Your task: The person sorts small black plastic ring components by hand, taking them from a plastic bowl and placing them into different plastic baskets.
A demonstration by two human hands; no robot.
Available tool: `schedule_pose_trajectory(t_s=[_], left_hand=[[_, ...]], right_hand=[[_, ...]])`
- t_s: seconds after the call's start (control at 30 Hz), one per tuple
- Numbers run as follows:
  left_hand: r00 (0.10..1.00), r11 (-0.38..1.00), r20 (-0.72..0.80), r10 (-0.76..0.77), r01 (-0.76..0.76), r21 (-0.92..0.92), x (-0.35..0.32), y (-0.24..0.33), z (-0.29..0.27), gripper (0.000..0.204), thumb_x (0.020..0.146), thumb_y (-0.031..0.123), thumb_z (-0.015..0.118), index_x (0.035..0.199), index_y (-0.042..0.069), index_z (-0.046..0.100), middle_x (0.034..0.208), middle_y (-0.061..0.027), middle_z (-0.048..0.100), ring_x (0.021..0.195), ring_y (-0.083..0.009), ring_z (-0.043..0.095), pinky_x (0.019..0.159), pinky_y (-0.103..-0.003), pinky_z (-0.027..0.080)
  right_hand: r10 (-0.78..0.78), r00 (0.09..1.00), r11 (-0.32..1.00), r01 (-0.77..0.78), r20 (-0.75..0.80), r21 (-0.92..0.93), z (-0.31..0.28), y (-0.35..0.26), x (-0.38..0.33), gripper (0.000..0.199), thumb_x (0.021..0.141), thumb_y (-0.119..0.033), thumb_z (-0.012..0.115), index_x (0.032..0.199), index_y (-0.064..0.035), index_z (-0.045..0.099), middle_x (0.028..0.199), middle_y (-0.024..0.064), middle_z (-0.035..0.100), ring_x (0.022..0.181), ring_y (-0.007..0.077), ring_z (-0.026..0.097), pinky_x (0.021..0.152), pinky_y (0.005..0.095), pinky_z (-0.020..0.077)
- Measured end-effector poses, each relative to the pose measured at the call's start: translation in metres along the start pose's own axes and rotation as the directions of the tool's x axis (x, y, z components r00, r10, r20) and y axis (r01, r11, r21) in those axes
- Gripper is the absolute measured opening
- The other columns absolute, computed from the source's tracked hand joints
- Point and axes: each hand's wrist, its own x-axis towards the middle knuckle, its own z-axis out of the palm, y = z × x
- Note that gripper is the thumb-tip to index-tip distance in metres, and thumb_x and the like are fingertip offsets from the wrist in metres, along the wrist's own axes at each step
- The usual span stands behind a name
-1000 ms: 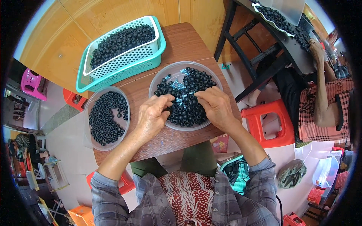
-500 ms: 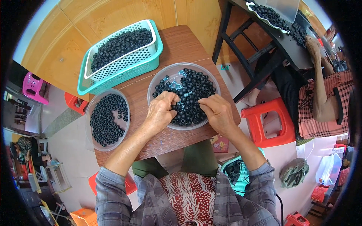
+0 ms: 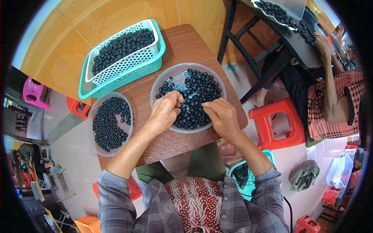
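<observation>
Working over the round clear bowl on the small brown table, both hands sit in its heap of small black rings. Left hand: fingers curled shut, pinching rings at the heap's near edge. Right hand: fingertips pressed together on rings too. A second clear bowl at the left holds a partial layer of rings. The teal basket behind is heaped. Judged: much left to handle.
</observation>
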Motion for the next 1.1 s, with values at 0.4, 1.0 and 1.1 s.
schedule_pose_trajectory(t_s=[0.4,1.0,1.1], left_hand=[[0.95,0.915,-0.059,0.306,-0.276,0.294,-0.005,-0.003,0.004,0.032,0.066,-0.009,0.062,0.095,0.003,0.056,0.085,-0.0133,0.062,0.084,-0.0319,0.058,0.075,-0.041,0.045],[0.934,0.231,0.101,-0.344,0.188,-0.955,-0.039,0.011,-0.004,0.024,0.077,-0.008,0.066,0.099,-0.002,0.058,0.09,-0.0173,0.068,0.086,-0.0218,0.067,0.071,-0.032,0.056],[0.916,0.11,0.128,-0.38,0.182,-0.977,-0.051,0.015,0.002,0.019,0.081,-0.007,0.064,0.098,-0.002,0.058,0.089,-0.0154,0.067,0.082,-0.0216,0.067,0.071,-0.031,0.056]], right_hand=[[-0.011,0.998,1.0,0.012,-0.062,0.02,0.014,-0.003,0.007,0.015,0.078,0.002,0.066,0.092,-0.0006,0.067,0.079,0.011,0.065,0.07,0.0246,0.058,0.062,0.0333,0.0449],[0.009,0.996,0.972,0.011,-0.087,0.234,0.019,-0.029,0.005,0.021,0.075,0.001,0.069,0.096,-0.0003,0.068,0.089,0.0105,0.066,0.078,0.0229,0.06,0.068,0.0312,0.0465],[-0.067,0.993,0.967,0.088,-0.094,0.238,0.022,-0.044,0.006,0.023,0.073,0.0,0.069,0.096,-0.0019,0.067,0.086,0.0105,0.064,0.076,0.0263,0.058,0.065,0.0349,0.0463]])
